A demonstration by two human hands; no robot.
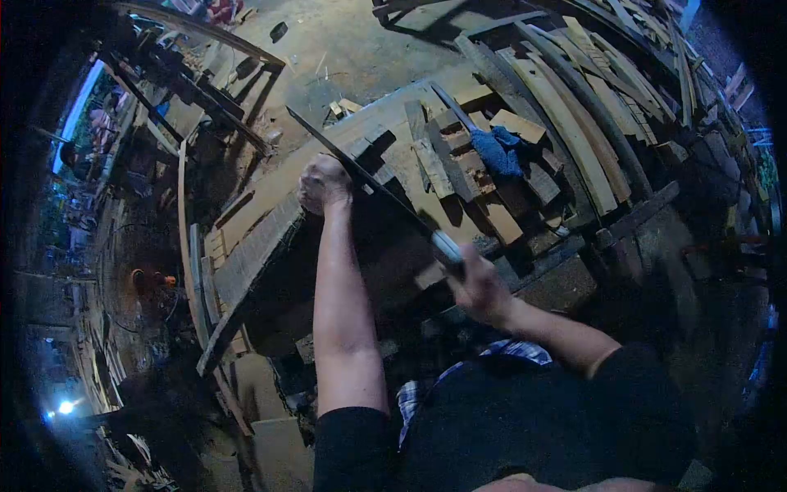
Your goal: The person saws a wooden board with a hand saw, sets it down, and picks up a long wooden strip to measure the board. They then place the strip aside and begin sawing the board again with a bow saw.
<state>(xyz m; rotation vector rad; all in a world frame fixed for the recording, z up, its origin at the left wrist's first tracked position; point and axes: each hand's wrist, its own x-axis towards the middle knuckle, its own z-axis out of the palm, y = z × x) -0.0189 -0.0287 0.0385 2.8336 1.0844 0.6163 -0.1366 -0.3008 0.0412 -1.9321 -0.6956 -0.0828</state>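
My right hand (484, 291) is wrapped round the pale handle of a hand saw (393, 199). Its long, dark, narrow blade points away to the upper left; the teeth cannot be made out. Beside the blade, my left hand (324, 184) is closed over the upper part of a rough, curved wooden plank (254, 254). The blade crosses close to the knuckles, over the plank's far end. Whether it touches the wood is hard to tell in the shadow.
Wood blocks (471, 168) lie on the bench to the right, with a blue cloth (496, 152) among them. Long curved boards (566, 123) are stacked farther right. A wooden frame (221, 107) stands at the far left, and an orange object (152, 280) lies on the left.
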